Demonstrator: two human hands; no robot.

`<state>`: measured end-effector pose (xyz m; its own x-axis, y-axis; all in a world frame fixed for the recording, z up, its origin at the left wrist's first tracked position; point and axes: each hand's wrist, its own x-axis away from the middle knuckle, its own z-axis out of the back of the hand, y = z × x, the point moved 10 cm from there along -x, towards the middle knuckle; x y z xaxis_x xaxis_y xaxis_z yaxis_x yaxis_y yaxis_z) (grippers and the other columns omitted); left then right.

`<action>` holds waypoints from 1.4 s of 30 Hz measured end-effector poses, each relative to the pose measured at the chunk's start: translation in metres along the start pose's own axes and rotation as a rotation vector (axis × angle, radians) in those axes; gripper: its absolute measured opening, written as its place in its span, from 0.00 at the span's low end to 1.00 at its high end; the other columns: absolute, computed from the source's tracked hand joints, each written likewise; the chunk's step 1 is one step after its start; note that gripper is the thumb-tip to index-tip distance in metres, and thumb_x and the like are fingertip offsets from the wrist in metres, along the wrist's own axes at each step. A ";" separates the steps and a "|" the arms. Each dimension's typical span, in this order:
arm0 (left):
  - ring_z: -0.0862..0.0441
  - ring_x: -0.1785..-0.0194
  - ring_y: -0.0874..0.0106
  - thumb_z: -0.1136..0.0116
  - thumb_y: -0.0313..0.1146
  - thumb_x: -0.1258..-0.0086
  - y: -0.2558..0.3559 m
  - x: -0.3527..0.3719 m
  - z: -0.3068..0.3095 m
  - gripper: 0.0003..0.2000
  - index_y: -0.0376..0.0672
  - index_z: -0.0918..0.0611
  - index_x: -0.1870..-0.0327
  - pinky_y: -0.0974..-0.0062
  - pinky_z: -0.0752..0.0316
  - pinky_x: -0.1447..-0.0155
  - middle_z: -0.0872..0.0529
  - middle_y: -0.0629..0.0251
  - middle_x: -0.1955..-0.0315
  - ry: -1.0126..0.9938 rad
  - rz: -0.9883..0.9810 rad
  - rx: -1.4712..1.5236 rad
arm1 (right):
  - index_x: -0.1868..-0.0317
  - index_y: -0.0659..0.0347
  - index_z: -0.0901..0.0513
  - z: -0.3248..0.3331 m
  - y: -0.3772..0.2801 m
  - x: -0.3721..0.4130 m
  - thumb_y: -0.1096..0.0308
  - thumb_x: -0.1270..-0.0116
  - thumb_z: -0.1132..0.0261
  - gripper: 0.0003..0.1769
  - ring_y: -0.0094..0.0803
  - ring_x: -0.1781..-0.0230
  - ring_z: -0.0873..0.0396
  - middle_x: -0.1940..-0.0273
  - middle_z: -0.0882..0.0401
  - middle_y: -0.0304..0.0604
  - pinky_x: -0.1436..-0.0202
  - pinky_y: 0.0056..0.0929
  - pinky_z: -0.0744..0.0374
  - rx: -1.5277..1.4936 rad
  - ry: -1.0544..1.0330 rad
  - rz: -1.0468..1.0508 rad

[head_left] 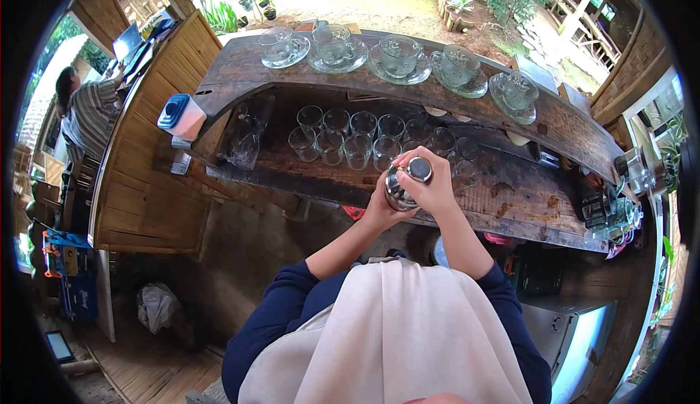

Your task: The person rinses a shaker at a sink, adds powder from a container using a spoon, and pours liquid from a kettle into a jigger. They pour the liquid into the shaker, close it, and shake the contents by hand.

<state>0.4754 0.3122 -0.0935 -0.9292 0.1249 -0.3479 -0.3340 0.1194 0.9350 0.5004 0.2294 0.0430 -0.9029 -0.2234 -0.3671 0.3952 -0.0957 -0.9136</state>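
A shiny metal cocktail shaker is held in front of my chest, its rounded cap tilted up toward me. My left hand wraps round the lower body of the shaker. At the top, my right hand grips the shaker with its fingers closed about the cap. Just beyond my hands, several clear drinking glasses stand in rows on the lower wooden shelf. My hands hide part of the glasses behind them.
Several glass cups on saucers line the raised wooden counter. A blue-lidded container sits at its left end. Glass jugs stand at the far right. Another person is at a desk on the left.
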 end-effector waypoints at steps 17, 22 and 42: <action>0.30 0.38 0.69 0.24 0.28 0.52 0.008 -0.003 -0.003 0.49 0.41 0.46 0.31 0.70 0.30 0.37 0.33 0.58 0.40 -0.033 -0.057 0.030 | 0.68 0.63 0.19 -0.002 -0.004 -0.007 0.69 0.52 0.34 0.10 0.27 0.68 0.17 0.70 0.16 0.43 0.61 0.25 0.21 0.110 -0.031 0.003; 0.30 0.38 0.69 0.24 0.28 0.52 0.012 -0.003 -0.003 0.48 0.41 0.46 0.31 0.70 0.30 0.38 0.33 0.58 0.40 -0.054 -0.053 -0.011 | 0.68 0.63 0.19 0.000 0.000 -0.004 0.68 0.53 0.34 0.11 0.29 0.68 0.17 0.70 0.16 0.43 0.61 0.26 0.21 0.092 0.001 -0.010; 0.26 0.41 0.69 0.23 0.33 0.54 0.004 0.000 -0.001 0.41 0.40 0.36 0.37 0.69 0.30 0.38 0.26 0.61 0.45 -0.009 0.019 0.018 | 0.68 0.63 0.19 0.008 -0.008 0.004 0.66 0.54 0.33 0.12 0.34 0.68 0.16 0.69 0.16 0.45 0.60 0.29 0.20 0.081 0.082 0.058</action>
<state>0.4742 0.3119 -0.0892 -0.9337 0.1363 -0.3311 -0.3136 0.1347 0.9400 0.4952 0.2217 0.0502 -0.8876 -0.1507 -0.4353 0.4566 -0.1633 -0.8746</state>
